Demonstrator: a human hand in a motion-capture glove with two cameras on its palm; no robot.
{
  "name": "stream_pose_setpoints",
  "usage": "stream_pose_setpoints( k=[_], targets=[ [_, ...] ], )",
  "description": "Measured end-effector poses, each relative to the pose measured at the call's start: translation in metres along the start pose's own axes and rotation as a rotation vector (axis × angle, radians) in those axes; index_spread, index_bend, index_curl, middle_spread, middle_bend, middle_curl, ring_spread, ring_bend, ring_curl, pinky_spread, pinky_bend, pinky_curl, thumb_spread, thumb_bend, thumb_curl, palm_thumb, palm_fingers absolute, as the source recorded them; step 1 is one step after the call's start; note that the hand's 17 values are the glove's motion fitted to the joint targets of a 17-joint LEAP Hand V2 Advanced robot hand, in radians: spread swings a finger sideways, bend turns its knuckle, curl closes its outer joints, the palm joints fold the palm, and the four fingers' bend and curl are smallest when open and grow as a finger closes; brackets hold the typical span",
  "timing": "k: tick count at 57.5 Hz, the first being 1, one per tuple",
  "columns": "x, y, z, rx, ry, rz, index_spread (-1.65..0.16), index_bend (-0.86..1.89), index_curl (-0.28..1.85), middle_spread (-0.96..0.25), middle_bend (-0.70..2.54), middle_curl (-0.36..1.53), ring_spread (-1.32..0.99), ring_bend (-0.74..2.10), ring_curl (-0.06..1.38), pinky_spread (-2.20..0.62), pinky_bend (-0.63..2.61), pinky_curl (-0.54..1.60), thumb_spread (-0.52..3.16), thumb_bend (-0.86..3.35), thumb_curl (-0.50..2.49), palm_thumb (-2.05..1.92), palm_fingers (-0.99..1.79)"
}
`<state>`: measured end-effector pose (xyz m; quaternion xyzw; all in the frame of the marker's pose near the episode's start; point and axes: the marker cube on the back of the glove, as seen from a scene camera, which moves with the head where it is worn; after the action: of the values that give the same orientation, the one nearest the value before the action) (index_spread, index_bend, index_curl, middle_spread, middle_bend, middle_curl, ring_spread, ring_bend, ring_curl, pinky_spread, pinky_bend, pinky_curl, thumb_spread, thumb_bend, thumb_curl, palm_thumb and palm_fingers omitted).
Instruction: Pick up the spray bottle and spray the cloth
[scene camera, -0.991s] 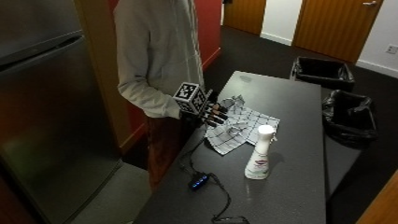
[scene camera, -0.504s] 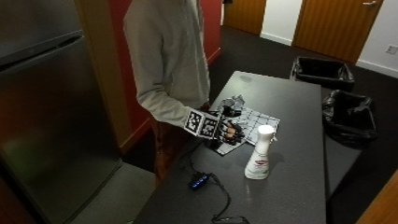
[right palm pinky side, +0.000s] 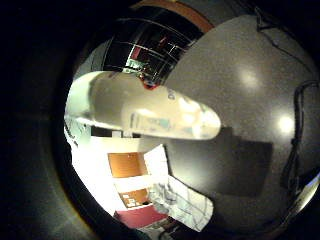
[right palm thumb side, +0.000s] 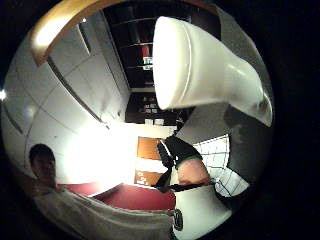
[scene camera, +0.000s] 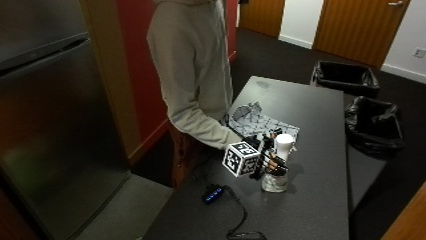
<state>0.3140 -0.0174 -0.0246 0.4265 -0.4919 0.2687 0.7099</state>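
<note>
The gloved right hand has left the cloth and come to the spray bottle, its fingers now wrapped round the body. The bottle stands on the counter, just beside the cloth; lifting probably follows.

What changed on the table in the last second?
The gloved hand moved from over the cloth across to the bottle and now has its fingers round it. The bottle stands where it was on the table, not lifted. The cloth lies in the same place.
</note>
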Motion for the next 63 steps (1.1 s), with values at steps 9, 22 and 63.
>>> stream_pose_setpoints(
  k=[9, 22, 63],
  targets=[
    [0.001, -0.022, 0.014, -0.003, -0.047, 0.01, -0.36, 0.11, 0.19, -0.04, 0.2, 0.34, -0.08, 0.4, 0.31, 0.08, 0.46, 0.38, 0.87, -0.03, 0.39, 0.66, 0.12],
    [-0.002, -0.049, 0.028, -0.032, -0.037, 0.0, -0.35, 0.2, 0.23, -0.08, 0.32, 0.37, -0.13, 0.49, 0.32, 0.04, 0.34, 0.32, 0.85, -0.02, 0.39, 0.71, 0.62],
    [-0.136, 0.002, 0.121, -0.678, 0.674, -0.365, -0.2, 0.39, 0.51, -0.15, 0.55, 0.5, -0.19, 0.62, 0.46, -0.24, 0.31, 0.38, 0.08, -0.04, 0.68, 1.0, 1.4]
  ],
)
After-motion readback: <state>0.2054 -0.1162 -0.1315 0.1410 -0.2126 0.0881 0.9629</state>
